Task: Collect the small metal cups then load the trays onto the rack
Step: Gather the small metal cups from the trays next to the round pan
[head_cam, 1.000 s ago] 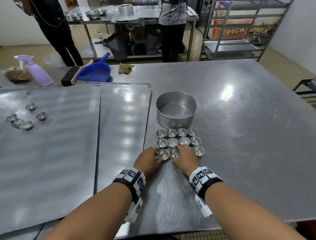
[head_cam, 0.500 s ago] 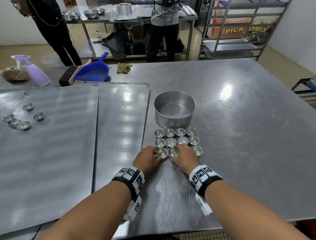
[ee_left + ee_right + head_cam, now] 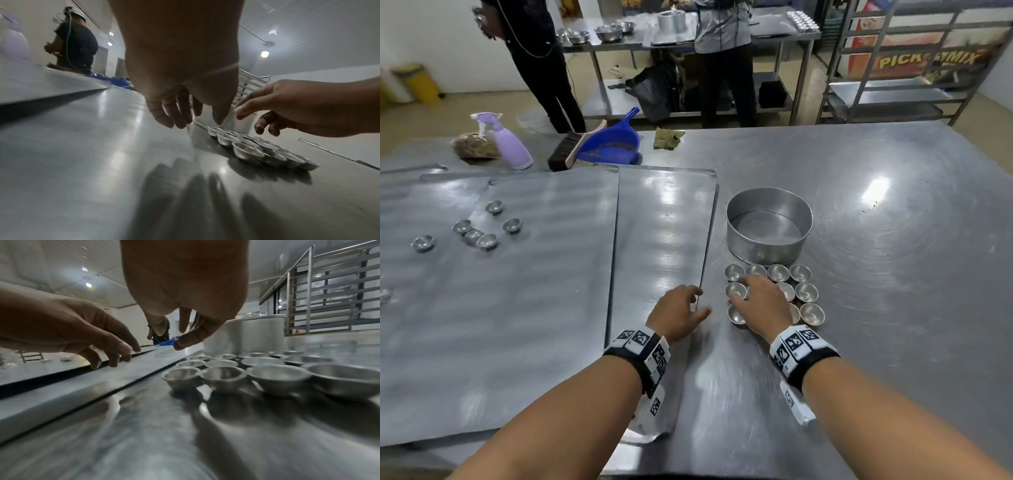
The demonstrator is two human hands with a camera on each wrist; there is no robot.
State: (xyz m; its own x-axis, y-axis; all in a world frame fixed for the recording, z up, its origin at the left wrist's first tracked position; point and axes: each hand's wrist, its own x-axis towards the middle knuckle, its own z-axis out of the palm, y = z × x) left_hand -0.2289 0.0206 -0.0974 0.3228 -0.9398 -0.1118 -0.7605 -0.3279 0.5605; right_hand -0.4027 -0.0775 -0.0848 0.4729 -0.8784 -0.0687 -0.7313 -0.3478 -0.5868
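Several small metal cups point(image 3: 806, 292) stand in a tight grid on the steel table, just in front of a round metal pan point(image 3: 768, 226). My right hand point(image 3: 743, 291) hovers over the left part of the grid with loosely spread fingers and holds nothing. My left hand point(image 3: 697, 301) hangs relaxed and empty above the right edge of a flat tray point(image 3: 661, 222). The left wrist view shows its fingers point(image 3: 179, 113) clear of the cups point(image 3: 246, 150). In the right wrist view the cups point(image 3: 224, 374) lie below my fingers point(image 3: 185, 339). More loose cups point(image 3: 472, 234) sit on the large left tray point(image 3: 517, 308).
A metal rack point(image 3: 887, 92) stands beyond the table's far right corner. A blue dustpan point(image 3: 613, 144), a brush point(image 3: 566, 154), a purple spray bottle point(image 3: 506, 144) and a cloth point(image 3: 667, 138) lie at the table's far edge. Two people stand by another table behind.
My left hand has drawn left from the front row of cups to the tray edge. The right hand has let go of its cup and risen over the grid.
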